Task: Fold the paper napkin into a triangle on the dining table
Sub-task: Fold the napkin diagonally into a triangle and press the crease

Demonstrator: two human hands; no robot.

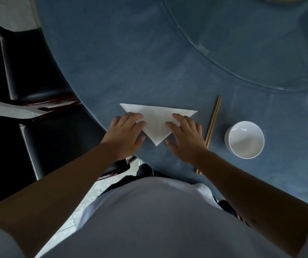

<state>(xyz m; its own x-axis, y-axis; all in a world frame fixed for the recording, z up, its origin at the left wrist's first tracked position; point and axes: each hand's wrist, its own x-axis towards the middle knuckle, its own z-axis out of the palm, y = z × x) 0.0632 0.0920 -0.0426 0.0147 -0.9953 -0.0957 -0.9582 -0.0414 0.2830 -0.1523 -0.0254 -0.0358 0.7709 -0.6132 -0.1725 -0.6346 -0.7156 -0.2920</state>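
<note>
Napkin: your white paper napkin (158,121) lies folded into a triangle on the round blue dining table (131,62), near the table's edge, its point toward you.
Left hand (125,131): fingers spread flat, pressing the napkin's left side.
Right hand (186,135): fingers spread flat on the napkin's right side.
Chopsticks: a wooden pair (211,125) just right of the napkin.
Bowl: a white round bowl (245,139) farther right of the napkin.
Writing: you have none legible.
</note>
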